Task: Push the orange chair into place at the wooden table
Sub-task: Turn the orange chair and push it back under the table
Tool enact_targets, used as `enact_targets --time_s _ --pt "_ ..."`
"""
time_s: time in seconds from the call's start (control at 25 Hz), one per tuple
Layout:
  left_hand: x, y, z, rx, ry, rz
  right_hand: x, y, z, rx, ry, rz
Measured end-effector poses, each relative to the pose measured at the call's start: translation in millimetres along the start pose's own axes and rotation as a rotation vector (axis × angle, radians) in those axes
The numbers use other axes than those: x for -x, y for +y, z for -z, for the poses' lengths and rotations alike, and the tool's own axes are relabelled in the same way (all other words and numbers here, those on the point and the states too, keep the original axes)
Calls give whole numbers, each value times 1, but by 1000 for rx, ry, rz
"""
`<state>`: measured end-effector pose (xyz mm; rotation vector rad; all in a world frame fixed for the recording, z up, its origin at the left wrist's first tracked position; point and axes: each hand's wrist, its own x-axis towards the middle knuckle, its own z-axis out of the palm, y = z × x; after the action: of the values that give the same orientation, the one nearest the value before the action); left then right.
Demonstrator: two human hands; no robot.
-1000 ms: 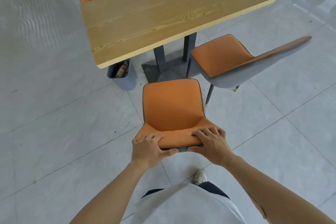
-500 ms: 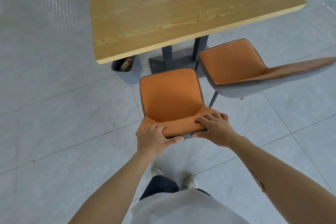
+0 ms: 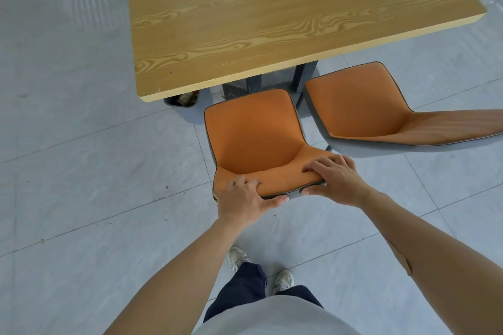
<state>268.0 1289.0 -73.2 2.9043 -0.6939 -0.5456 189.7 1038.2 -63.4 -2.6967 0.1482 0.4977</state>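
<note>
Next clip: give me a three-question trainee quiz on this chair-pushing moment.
1. True or false: both the left hand and the right hand grip the backrest of the chair.
2. What sits on the floor under the table corner, left of the chair? A) bin B) box C) stool
3. Fill in: a second chair stands to the held chair's ____.

Key: 1 true; 2 A, the bin; 3 right.
</note>
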Motion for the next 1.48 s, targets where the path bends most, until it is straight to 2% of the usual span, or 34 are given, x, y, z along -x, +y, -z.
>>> enact_targets --time_s 0.16,0.32,0.48,0.6,0.64,0.72,0.8,0.96,1.16,1.36,1.48 --pt "-2 1 -4 -6 -16 10 -3 3 -2 10 7 5" --pt "-2 2 2 36 -100 49 -5 5 -1 -2 -28 6" --pt "7 -1 14 110 -211 28 -6 -4 14 0 -217 -43" --pt "24 -23 19 194 -184 -86 -21 -23 36 100 -418 -5" --pt "32 -37 20 238 -164 -94 -30 -37 41 131 -480 43" --pt "50 -71 19 344 -172 -23 -48 -74 41 43 -570 114" --pt "68 -110 14 418 -209 123 -67 -124 33 -63 -620 165" --pt "104 -209 19 559 -165 382 -117 -238 1 -65 -653 278" --pt "128 -332 51 690 -46 534 -181 -363 -29 -17 -618 373" --pt "129 -445 87 751 34 583 -235 -473 -42 7 -514 446" --pt "112 -500 113 755 59 590 -267 -511 -35 -8 -456 450"
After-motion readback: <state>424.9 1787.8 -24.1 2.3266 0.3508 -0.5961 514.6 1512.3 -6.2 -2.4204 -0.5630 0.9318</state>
